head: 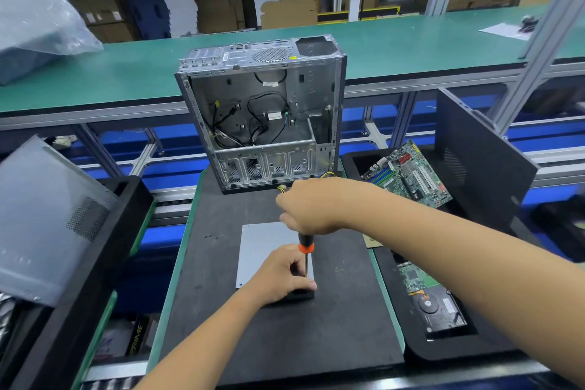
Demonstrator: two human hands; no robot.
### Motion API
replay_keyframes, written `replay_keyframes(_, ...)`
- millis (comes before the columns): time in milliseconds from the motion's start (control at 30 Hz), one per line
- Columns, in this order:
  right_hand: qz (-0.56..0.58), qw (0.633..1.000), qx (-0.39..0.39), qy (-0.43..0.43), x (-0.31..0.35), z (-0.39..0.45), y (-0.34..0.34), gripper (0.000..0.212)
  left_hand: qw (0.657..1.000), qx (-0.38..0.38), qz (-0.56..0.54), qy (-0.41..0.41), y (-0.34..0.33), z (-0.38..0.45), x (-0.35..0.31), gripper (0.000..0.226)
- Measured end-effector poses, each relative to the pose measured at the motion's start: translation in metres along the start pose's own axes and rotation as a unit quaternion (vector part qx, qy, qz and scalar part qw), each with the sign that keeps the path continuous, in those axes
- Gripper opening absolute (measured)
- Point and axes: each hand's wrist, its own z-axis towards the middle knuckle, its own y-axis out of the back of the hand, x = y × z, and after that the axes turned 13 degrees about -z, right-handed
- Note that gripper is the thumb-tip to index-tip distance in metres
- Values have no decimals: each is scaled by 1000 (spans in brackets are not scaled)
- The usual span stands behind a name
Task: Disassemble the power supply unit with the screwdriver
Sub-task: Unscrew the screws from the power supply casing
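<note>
At the far left a grey metal side panel (47, 218) leans in a black bin, its perforated vent toward the dark work mat (285, 332). Low between bin and mat, a black box shows yellow lettering that ends in "RIME" (136, 340). The mat's left edge is bare apart from a few loose screws (210, 236) lying well apart from the power supply unit (272, 258).

That unit, a flat grey metal box, lies at mid-mat, with open mat in front of it toward the person. The left hand (280, 275) presses down on its near right corner, fingers curled over the edge. The right hand (308, 206) is clenched around the top of the screwdriver (305, 250), which stands upright with its shaft beside the left fingers, tip at the unit's corner.

Behind, an emptied computer case (261, 114) stands at the mat's far edge, cables loose inside; its stickers are too small to read.

To the right, a black tray (421, 348) touches the mat's edge and holds a motherboard (408, 174), a hard drive (438, 310) and a dark side panel (478, 158).
</note>
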Motion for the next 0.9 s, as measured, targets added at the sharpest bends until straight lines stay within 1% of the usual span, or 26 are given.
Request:
replay_keyframes(67, 54, 998, 2, 31, -2, -1, 2, 15, 1000, 4, 2, 8, 0, 0, 0, 38)
replay_keyframes(100, 88, 995, 7, 55, -3, -2, 4, 14, 1000, 8, -2, 13, 1, 0, -1, 37)
replay_keyframes(167, 153, 984, 24, 89, -4, -4, 7, 24, 999, 19, -11, 22, 1, 0, -2, 36)
replay_keyframes(200, 170, 981, 29, 93, -4, -5, 7, 26, 999, 22, -13, 25, 1, -1, -2, 35)
replay_keyframes(267, 149, 986, 15, 77, -1, -4, 4, 21, 999, 19, -11, 25, 1, -1, -2, 36)
replay_keyframes(300, 126, 991, 9, 55, -1, -3, 3, 22, 1000, 15, -9, 22, 0, -1, -2, 37)
replay_keyframes(367, 93, 995, 30, 4, -2, 0, 3, 38, 1000, 5, -4, 5, 0, -1, -2, 40)
replay_keyframes(400, 82, 996, 46, -7, -2, 1, 3, 42, 1000, 2, -2, -4, 0, -1, -2, 41)
replay_keyframes(467, 65, 997, 48, 0, -3, 3, 4, 39, 1000, 0, 0, -7, 0, 0, -1, 41)
replay_keyframes(567, 90, 995, 28, 34, -6, 0, 5, 17, 1000, 3, 5, -4, 1, -1, -1, 42)
replay_keyframes(600, 102, 993, 28, 45, -6, -2, 6, 13, 1000, 4, 5, -3, 1, -1, -1, 41)
replay_keyframes(700, 147, 985, 49, 71, -6, -5, 9, 25, 1000, 8, 4, -4, 2, -1, -1, 40)
replay_keyframes(733, 152, 985, 47, 70, -6, -5, 8, 24, 1000, 9, 4, -3, 2, 0, -1, 40)
replay_keyframes(800, 120, 991, 37, 52, -4, -2, 6, 16, 1000, 8, 3, -1, 1, 0, -1, 39)
replay_keyframes(900, 50, 998, 37, -10, -3, 3, 2, 29, 1000, -2, 5, -12, 1, -1, -1, 39)
